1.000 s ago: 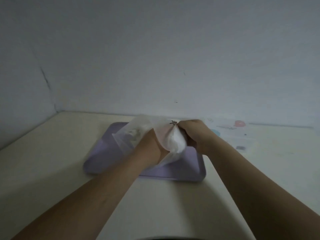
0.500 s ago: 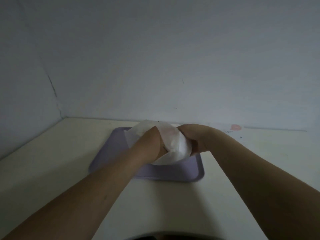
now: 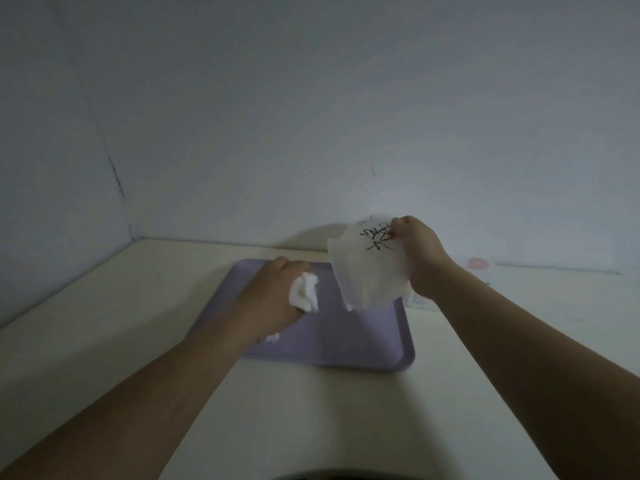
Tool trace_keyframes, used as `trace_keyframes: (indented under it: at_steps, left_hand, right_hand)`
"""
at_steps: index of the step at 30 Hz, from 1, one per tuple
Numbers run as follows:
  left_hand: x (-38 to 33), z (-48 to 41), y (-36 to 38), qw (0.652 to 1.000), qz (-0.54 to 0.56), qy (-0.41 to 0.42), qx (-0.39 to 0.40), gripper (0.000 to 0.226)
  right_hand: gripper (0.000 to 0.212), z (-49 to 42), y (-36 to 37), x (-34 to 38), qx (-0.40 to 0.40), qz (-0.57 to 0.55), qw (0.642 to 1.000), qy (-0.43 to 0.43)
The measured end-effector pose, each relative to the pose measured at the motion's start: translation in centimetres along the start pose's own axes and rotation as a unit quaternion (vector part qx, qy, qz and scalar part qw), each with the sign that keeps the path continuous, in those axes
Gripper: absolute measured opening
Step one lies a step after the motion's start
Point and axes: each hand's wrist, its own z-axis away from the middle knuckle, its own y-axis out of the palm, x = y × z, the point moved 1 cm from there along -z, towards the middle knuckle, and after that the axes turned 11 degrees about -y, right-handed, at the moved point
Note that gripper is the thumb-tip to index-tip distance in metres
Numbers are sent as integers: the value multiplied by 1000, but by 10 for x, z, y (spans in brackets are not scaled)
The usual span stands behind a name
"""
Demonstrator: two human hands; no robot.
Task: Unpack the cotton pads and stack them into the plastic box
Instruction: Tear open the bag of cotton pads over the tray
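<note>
Now left hand (image 3: 273,296) clutches crumpled white cotton pads (image 3: 304,295); right hand (image 3: 417,252) pinches their limp, black-printed bag (image 3: 369,268).

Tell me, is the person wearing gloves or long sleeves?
No. The left forearm and right forearm are bare, with no sleeves in sight. The left hand and right hand wear no gloves; no watch, bracelet or ring shows, though the picture is dim.
</note>
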Motion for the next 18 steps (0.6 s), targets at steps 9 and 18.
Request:
trace_keyframes:
  at_steps: [9,18]
  left_hand:
    - [-36,-24,2,997,-30,-50,53,59]
    - [-59,-47,14,973,209,-94,0,59]
  right_hand:
    - [31,13,-11,-2,11,-112,994,-3]
    - [19,17,-11,-2,22,-175,984,-17]
